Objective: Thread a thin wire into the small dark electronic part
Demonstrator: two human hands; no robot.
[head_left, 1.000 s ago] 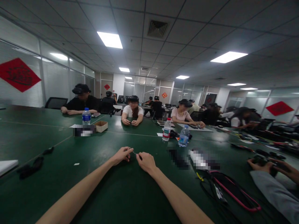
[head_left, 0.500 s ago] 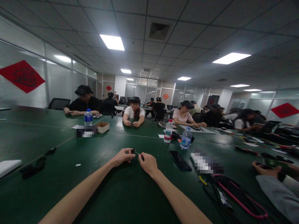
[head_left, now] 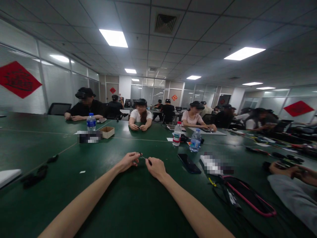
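Observation:
Over the green table [head_left: 119, 205], my left hand [head_left: 129, 162] pinches a small black piece [head_left: 140, 154] between thumb and fingers; most of it is hidden by the fingertips. My right hand [head_left: 156, 168], just to its right, is closed around a small screwdriver [head_left: 144, 158]. Its thin metal shaft points left towards the black piece, while the dark handle is largely covered by my fingers. Whether the tip touches the piece is too small to tell. A dark phone [head_left: 189, 163] lies flat to the right of my right hand.
Two water bottles, one red-capped [head_left: 176, 134] and one blue-capped [head_left: 195, 140], stand beyond the phone. A small open box [head_left: 107, 132] sits farther left. Pink-edged black pouch [head_left: 250, 195] and cables lie at right, near a co-worker's hands [head_left: 288, 170]. Other people sit across the table.
The view has shifted slightly. The black piece in my left hand is turned, and less of it shows. My right hand keeps its grip on the screwdriver.

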